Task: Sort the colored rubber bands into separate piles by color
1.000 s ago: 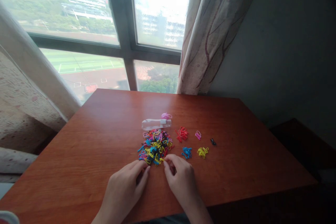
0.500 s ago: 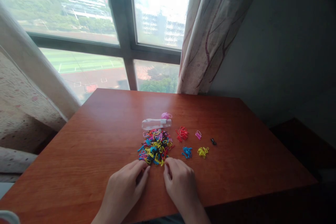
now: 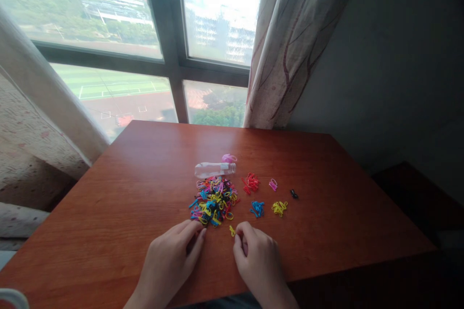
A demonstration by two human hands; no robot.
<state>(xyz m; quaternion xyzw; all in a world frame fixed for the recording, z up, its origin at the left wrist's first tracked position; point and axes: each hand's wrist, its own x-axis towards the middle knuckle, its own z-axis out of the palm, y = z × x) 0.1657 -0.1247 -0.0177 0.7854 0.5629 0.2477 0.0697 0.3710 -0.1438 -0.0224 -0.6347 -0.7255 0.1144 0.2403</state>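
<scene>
A mixed heap of small coloured loops, like elastic hair ties [image 3: 214,200], lies on the wooden table. My right hand [image 3: 256,251] is to the right of the heap's near edge, thumb and forefinger pinched on a yellow hair tie [image 3: 232,231] that pokes out on their left. At the heap's near left edge rests my left hand [image 3: 172,253], its fingers closed together; whether anything is between the fingertips is hidden. Sorted by colour to the right are red hair ties [image 3: 251,183], blue ones [image 3: 257,209], yellow ones [image 3: 279,208], pink ones [image 3: 273,184] and black ones [image 3: 294,194].
Behind the heap a clear plastic bottle [image 3: 214,169] lies on its side, with a pink bundle [image 3: 229,158] just beyond it. The table [image 3: 126,193] reaches back to a window with curtains [image 3: 286,48]. A white curved rim [image 3: 13,297] shows at lower left.
My right hand has moved a little right and away from the heap, drawing out a yellow hair tie. My left hand has stayed almost in place.
</scene>
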